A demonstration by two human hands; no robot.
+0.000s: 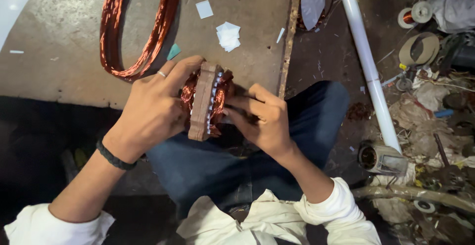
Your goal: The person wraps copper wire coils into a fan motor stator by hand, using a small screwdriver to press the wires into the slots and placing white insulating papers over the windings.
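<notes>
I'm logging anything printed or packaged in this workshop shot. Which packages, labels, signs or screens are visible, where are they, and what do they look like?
No packages, signs or screens show, and no lettering can be made out.
Blank white paper squares: small stack on the grey board, above the hands.
Single white paper square: flat on the board, further up.
Teal slip: small, beside the copper wire coil.
</notes>
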